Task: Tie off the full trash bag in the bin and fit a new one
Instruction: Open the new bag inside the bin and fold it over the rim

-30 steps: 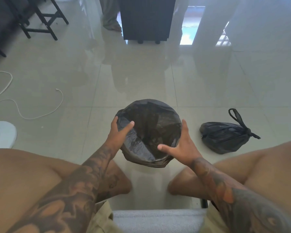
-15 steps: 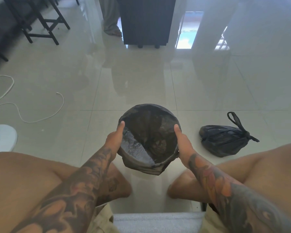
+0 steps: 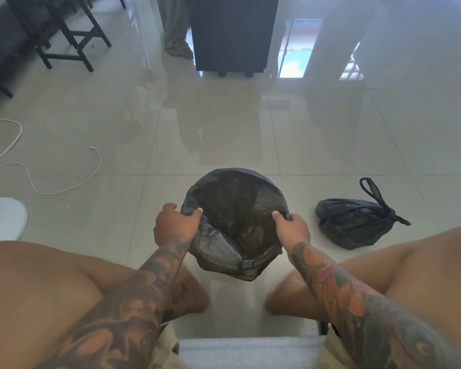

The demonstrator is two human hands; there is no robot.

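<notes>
A small round bin [image 3: 246,270] stands on the floor between my feet, lined with a black trash bag [image 3: 232,206] whose edge folds over the rim. My left hand [image 3: 175,226] pinches the bag's edge at the left side of the rim. At the right side of the rim, my right hand [image 3: 290,230] grips the same edge. A tied-off black bag [image 3: 354,222] with knotted handles lies on the tiles to the right of the bin.
I sit on a grey seat [image 3: 250,352], knees either side of the bin. A white cord [image 3: 64,182] and a white object [image 3: 3,218] lie at the left. A dark cabinet [image 3: 232,33], chair legs [image 3: 72,41] and another person's leg [image 3: 175,27] are at the back.
Both hands went from open palms against the sides of the bin to closed grips on the bag's edge at the rim.
</notes>
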